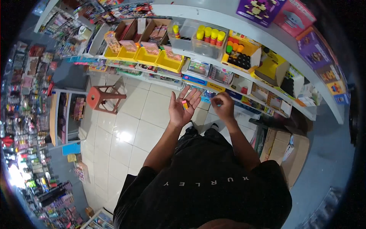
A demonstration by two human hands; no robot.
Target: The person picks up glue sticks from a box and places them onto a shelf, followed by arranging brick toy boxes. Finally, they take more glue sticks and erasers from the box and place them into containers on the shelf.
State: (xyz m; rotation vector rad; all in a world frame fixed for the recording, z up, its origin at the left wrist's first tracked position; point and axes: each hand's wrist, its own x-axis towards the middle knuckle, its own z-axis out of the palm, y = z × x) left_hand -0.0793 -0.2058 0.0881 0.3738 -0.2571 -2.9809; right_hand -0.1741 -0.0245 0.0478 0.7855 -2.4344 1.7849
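My left hand (182, 110) is palm up with its fingers spread. On the palm, near the base of the fingers, lies a small pink and orange item (185, 104). To its right, my right hand (223, 105) is raised with fingers curled together; what it holds, if anything, is too small to make out. The two hands are apart, in front of the lower shelf with its yellow and blue boxes (206, 83).
A shelf holds yellow bins (169, 63), clear tubs with yellow-capped bottles (207, 45) and a box of dark round items (240, 59). A red-brown stool (103, 97) stands left on the tiled floor. Cardboard boxes (276, 145) stand at the right.
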